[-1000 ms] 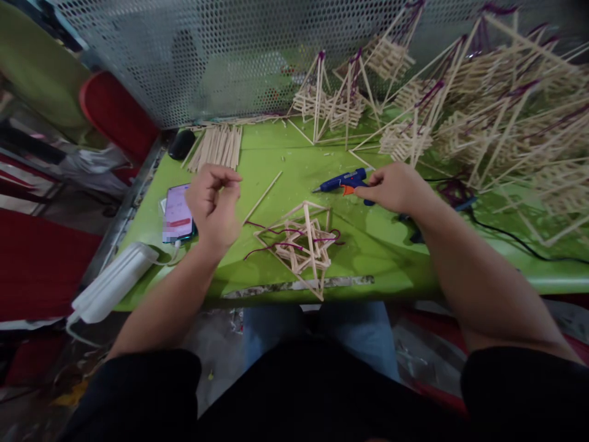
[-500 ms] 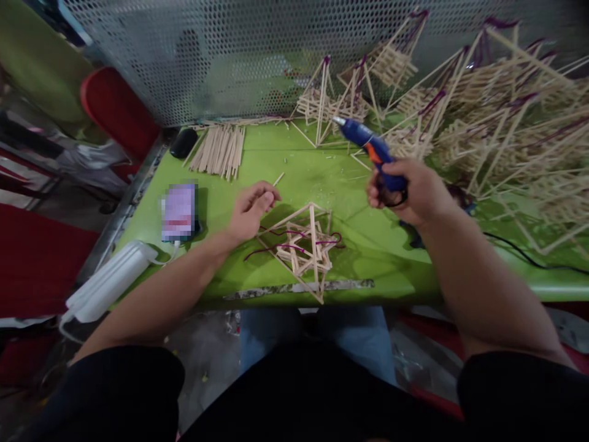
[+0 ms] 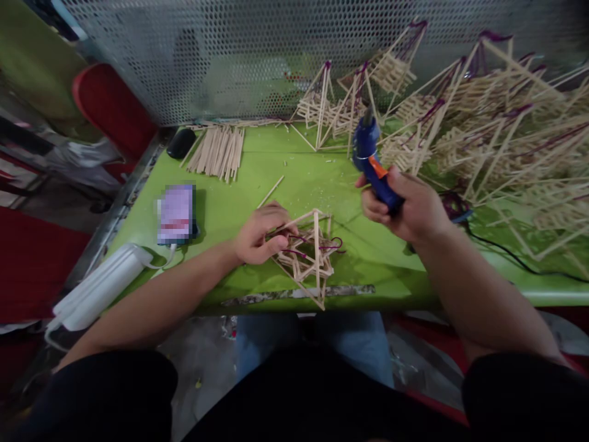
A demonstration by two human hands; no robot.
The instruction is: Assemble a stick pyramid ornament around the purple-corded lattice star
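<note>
My right hand (image 3: pixel 405 202) is wrapped round a blue glue gun (image 3: pixel 368 147) with an orange trigger, its nozzle pointing up toward the back. My left hand (image 3: pixel 264 233) is closed on the left corner of a small wooden stick frame (image 3: pixel 316 252), which lies near the front edge of the green table (image 3: pixel 294 193). Purple cord runs through this frame and ends in a loop at its right. Behind my left hand, a loose stick (image 3: pixel 271 191) lies on the table.
Several finished-looking stick frames with purple cord (image 3: pixel 483 98) crowd the right and back. A bundle of sticks (image 3: pixel 216 151), a black mouse-like object (image 3: pixel 181 143), a phone (image 3: pixel 175 213) and a white power bank (image 3: pixel 103 285) are at left. A perforated metal panel (image 3: pixel 207 55) stands behind.
My left hand has moved down and right onto the stick frame and closed on it. The glue gun has turned from pointing left to pointing up.
</note>
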